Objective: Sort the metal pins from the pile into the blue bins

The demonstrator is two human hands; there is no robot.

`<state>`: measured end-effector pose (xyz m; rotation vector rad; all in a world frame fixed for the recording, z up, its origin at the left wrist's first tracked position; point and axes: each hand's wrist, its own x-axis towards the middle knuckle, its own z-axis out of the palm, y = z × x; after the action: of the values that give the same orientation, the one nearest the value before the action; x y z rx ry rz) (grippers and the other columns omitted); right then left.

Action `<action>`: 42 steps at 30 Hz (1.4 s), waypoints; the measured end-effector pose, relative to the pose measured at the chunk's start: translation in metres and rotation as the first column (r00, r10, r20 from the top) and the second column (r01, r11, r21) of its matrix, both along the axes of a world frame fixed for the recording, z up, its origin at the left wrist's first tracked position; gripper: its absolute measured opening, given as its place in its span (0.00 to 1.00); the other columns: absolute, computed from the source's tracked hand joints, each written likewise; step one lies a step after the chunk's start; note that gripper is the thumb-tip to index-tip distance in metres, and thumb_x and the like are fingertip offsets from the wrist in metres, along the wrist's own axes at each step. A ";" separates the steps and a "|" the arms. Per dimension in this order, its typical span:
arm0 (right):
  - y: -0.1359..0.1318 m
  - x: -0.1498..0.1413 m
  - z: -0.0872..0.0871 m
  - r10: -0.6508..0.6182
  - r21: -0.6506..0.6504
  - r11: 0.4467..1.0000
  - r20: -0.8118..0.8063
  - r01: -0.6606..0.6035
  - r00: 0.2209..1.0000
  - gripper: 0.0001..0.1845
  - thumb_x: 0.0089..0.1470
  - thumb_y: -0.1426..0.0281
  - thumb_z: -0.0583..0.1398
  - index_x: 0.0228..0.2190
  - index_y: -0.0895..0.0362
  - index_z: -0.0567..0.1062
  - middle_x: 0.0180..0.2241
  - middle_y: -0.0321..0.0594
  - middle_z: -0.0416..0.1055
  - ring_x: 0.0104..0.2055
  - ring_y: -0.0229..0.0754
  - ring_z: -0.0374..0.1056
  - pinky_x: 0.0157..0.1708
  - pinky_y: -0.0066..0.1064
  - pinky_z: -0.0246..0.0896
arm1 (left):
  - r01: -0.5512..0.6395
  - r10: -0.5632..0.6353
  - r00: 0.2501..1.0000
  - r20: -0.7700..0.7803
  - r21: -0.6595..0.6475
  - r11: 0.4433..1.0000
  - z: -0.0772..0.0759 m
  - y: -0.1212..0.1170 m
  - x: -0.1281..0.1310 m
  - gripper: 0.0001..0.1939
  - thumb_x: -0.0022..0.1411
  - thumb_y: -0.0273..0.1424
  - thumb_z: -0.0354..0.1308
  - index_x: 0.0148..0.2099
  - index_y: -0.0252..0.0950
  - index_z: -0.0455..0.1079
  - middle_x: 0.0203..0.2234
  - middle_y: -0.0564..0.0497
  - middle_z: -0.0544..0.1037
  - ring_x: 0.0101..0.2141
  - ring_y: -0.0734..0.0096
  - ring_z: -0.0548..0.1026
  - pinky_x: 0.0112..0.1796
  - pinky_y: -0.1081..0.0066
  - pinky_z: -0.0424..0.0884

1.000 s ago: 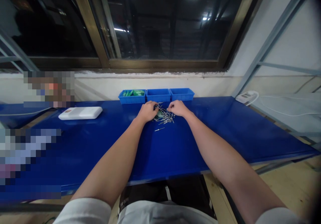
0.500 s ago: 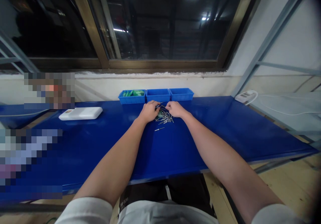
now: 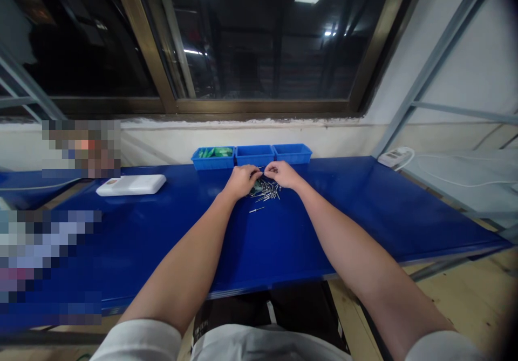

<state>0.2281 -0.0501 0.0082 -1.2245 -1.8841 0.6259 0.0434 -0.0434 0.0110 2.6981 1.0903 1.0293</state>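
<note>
A loose pile of thin silver blind rivets (image 3: 267,191) lies on the blue table (image 3: 275,242), with a small greenish piece partly showing among them. One single blind rivet (image 3: 256,209) rests apart, nearer to me. My left hand (image 3: 242,181) is closed at the pile's left edge, its fingers curled over blind rivets that they mostly hide. Just behind the pile my right hand (image 3: 283,175) is closed in a pinch, its fingertips almost meeting those of the left. What the right fingertips hold is too small to make out.
Three blue bins stand in a row by the wall: the left bin (image 3: 213,163) holds green packets, beside the middle bin (image 3: 254,160) and right bin (image 3: 292,158). A white case (image 3: 131,185) lies left; a white power strip (image 3: 394,156) sits at the far right.
My right hand has shifted slightly left, so the fingertips of both hands now come together above the back of the pile. The single rivet stays in place.
</note>
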 end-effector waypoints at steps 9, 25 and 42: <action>-0.005 0.001 0.006 0.034 -0.107 0.991 -0.355 -0.077 0.934 0.11 0.39 0.65 0.62 0.26 0.60 0.75 0.23 0.37 0.72 0.22 0.33 0.61 0.24 0.26 0.54 | -0.073 0.075 0.994 -0.077 0.030 0.997 0.001 -0.002 0.003 0.16 0.64 0.35 0.45 0.31 0.34 0.70 0.26 0.48 0.74 0.31 0.69 0.72 0.36 0.71 0.64; 0.017 0.047 -0.010 -0.484 -0.095 0.857 -0.481 0.506 0.731 0.23 0.39 0.67 0.56 0.40 0.60 0.74 0.38 0.42 0.74 0.38 0.42 0.68 0.38 0.32 0.63 | -0.206 0.208 0.978 -0.026 0.054 0.977 -0.002 0.006 -0.009 0.06 0.52 0.28 0.55 0.30 0.37 0.74 0.31 0.50 0.76 0.34 0.67 0.73 0.39 0.70 0.67; 0.012 0.045 -0.005 -0.448 -0.255 0.894 -0.551 0.369 0.704 0.27 0.35 0.69 0.59 0.42 0.57 0.73 0.42 0.41 0.72 0.30 0.36 0.64 0.18 0.22 0.52 | -0.250 0.250 0.968 0.006 0.055 0.967 -0.002 0.004 -0.009 0.05 0.50 0.27 0.56 0.31 0.37 0.72 0.31 0.50 0.75 0.34 0.67 0.73 0.38 0.70 0.67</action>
<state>0.2730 -0.0377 0.0028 -1.2786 -1.0060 0.7770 0.0341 -0.0394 0.0094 2.6513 1.4534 1.1066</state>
